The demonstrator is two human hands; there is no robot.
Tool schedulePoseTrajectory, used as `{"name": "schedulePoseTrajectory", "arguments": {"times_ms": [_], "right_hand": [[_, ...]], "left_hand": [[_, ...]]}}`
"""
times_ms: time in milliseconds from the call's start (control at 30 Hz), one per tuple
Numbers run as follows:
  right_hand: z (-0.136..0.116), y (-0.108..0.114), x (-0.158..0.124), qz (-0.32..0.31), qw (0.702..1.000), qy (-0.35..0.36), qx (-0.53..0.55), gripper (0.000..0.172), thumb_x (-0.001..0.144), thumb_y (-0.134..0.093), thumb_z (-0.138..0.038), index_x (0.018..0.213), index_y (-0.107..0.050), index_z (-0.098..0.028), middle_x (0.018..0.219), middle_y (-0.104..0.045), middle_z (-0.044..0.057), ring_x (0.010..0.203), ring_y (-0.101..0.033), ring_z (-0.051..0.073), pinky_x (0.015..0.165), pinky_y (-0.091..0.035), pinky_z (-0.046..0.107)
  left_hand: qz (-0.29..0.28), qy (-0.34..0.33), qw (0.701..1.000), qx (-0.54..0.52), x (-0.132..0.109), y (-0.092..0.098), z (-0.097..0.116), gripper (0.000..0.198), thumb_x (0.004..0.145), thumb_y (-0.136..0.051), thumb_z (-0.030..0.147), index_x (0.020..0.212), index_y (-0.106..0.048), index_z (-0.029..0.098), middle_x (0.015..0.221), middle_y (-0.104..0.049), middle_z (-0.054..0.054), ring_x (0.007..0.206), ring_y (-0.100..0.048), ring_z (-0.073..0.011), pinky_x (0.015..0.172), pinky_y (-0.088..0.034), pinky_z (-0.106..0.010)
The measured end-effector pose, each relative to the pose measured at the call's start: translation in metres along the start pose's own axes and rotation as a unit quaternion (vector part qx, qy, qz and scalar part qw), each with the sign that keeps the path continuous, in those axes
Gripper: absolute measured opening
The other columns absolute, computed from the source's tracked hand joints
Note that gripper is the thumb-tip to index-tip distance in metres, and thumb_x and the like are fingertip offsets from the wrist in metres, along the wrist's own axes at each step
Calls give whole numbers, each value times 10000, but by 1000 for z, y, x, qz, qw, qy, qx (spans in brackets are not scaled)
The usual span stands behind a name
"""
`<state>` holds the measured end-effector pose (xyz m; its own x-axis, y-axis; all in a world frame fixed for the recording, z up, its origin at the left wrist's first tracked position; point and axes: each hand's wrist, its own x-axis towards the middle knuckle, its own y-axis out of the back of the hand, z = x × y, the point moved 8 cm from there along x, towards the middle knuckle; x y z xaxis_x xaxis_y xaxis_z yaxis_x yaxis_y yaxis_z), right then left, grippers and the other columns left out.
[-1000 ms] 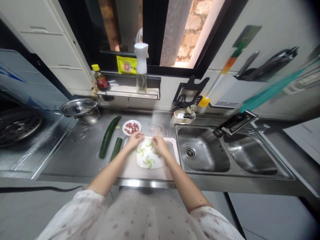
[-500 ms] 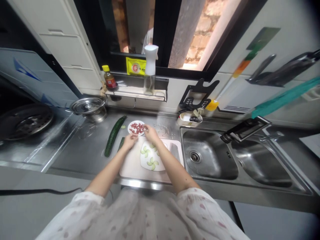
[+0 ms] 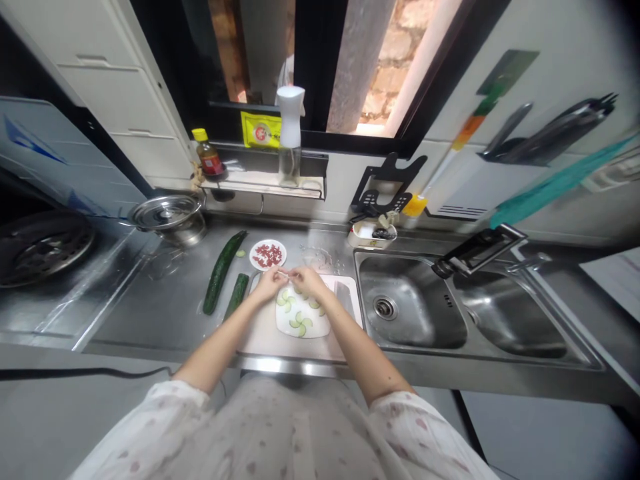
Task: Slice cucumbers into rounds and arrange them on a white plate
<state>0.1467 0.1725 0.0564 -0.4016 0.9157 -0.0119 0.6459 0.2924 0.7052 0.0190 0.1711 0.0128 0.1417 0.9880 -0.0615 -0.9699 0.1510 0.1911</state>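
Observation:
My left hand (image 3: 270, 284) and my right hand (image 3: 306, 280) meet over the far edge of a white plate (image 3: 320, 328) that carries cucumber slices (image 3: 300, 321) laid out in pinwheel shapes. Both hands have their fingers pinched together, fingertips almost touching; what they hold is too small to make out. The plate rests on a white cutting board (image 3: 265, 337). Just beyond the hands sits a small white dish of red pieces (image 3: 268, 255).
A whole cucumber (image 3: 221, 269) and a shorter cut piece (image 3: 236, 294) lie left of the board. A knife blade (image 3: 343, 296) rests on the board's right side. A double sink (image 3: 415, 307) is to the right, a lidded steel pot (image 3: 167, 217) at the back left.
My right hand reached out to the dish of red pieces half a second ago and has come back over the plate, where it meets my left hand.

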Motion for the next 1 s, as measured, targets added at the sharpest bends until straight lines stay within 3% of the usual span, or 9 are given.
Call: {"name": "schedulePoseTrajectory", "arguments": {"times_ms": [233,533,767,867,1000], "right_hand": [[6,9,-16,-21,999,-1,-35,125,831,-558,-188,801,-679,-178,759,-685,13,647,-561,115,628,-384,204],[17,13,-24,-27,998,-15,-54,110,796,-559,-182,750,-658,-167,744,-675,14,666,-556,115,624,-366,196],[17,14,-27,-49,997,-8,-60,125,815,-557,-199,770,-668,-165,781,-679,16,681,-564,108,647,-379,188],[19,16,-28,-45,995,-2,-90,142,832,-541,-197,795,-675,-168,825,-681,28,737,-570,123,693,-388,204],[29,17,-29,-35,984,-25,-171,154,848,-536,-207,864,-682,-159,911,-671,70,882,-549,170,780,-378,241]], "left_hand": [[-40,-21,999,23,-3,-20,16,250,718,-639,261,945,-618,159,753,-659,-14,715,-617,-150,683,-467,-242],[-63,-4,997,45,-2,-35,17,270,745,-649,289,973,-611,151,677,-626,7,657,-600,-144,629,-456,-231],[-88,-18,991,95,0,-44,17,238,789,-602,245,1011,-615,161,795,-675,-13,733,-621,-144,698,-477,-240],[-83,-12,990,116,1,-46,13,260,797,-586,219,1050,-612,164,819,-684,-19,732,-622,-145,689,-478,-240],[-32,1,978,208,3,-40,8,232,801,-563,180,1024,-626,179,873,-689,-30,792,-622,-157,751,-465,-255]]}}
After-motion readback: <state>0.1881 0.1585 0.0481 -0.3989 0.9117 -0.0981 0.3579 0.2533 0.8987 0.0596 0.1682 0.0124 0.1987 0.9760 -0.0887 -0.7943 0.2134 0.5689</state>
